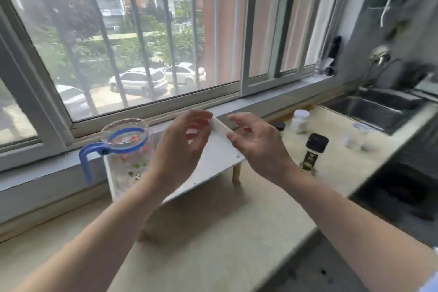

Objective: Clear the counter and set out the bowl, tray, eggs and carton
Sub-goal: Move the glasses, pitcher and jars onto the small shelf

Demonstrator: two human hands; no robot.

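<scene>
A white flat shelf on short wooden legs (213, 161) stands on the beige counter (213, 232) under the window. My left hand (180, 149) hovers over its left part with the fingers apart and curled. The fingertips are close to the shelf's raised far corner (219, 125). My right hand (258, 142) hangs over the shelf's right edge, fingers spread, holding nothing. The view is blurred, so I cannot tell whether either hand touches the shelf. No bowl, eggs or carton shows.
A glass pitcher with a blue handle (113, 140) stands left of the shelf, against the sill. To the right are a black-capped bottle (314, 149), a white jar (299, 121), a dark-lidded jar (280, 126) and a clear jar (358, 137). A steel sink (379, 111) lies far right.
</scene>
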